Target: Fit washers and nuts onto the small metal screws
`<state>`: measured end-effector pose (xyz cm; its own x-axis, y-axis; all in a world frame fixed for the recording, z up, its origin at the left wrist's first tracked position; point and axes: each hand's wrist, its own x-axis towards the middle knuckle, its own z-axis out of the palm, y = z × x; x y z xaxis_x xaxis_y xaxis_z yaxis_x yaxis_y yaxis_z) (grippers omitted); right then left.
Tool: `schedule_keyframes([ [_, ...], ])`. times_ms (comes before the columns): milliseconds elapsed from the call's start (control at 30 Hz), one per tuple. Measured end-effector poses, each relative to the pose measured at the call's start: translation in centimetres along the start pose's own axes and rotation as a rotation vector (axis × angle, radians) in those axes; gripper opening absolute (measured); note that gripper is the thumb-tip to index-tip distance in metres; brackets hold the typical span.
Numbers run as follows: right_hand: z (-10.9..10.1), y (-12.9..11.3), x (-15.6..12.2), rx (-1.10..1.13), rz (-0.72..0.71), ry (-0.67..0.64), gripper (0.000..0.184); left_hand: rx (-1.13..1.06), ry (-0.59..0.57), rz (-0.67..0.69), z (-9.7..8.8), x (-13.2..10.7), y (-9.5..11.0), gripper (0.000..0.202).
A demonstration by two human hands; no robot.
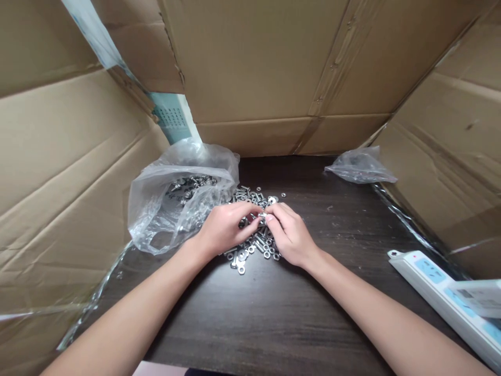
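Observation:
My left hand (225, 227) and my right hand (291, 234) meet over a pile of loose metal hardware. Their thumbs and fingertips pinch a small shiny bolt (263, 214) between them. The fingers partly cover it, so whether a nut sits on it I cannot tell. Beneath and around my hands lie several bolts (258, 245), hex nuts (241, 270) and washers (242, 255). To the left, next to my left hand, an open clear plastic bag (146, 209) lies on its side with more metal fasteners (191, 187) inside.
Cardboard walls (254, 68) enclose the dark wooden table (242, 324) at the back and both sides. A second clear plastic bag (362, 166) rests at the back right. A white power strip (415, 271) runs along the right side. One nut (284, 195) lies apart behind the pile.

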<state>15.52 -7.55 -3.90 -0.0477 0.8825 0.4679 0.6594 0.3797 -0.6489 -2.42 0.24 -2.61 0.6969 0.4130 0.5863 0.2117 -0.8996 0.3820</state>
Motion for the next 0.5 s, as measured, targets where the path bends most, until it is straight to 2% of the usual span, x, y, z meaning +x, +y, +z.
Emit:
schedule_keyframes([
  [500,0.05,0.21,0.23,0.022,-0.027,-0.011,0.028,0.172,0.091,0.149,0.45,0.14,-0.06,0.009],
])
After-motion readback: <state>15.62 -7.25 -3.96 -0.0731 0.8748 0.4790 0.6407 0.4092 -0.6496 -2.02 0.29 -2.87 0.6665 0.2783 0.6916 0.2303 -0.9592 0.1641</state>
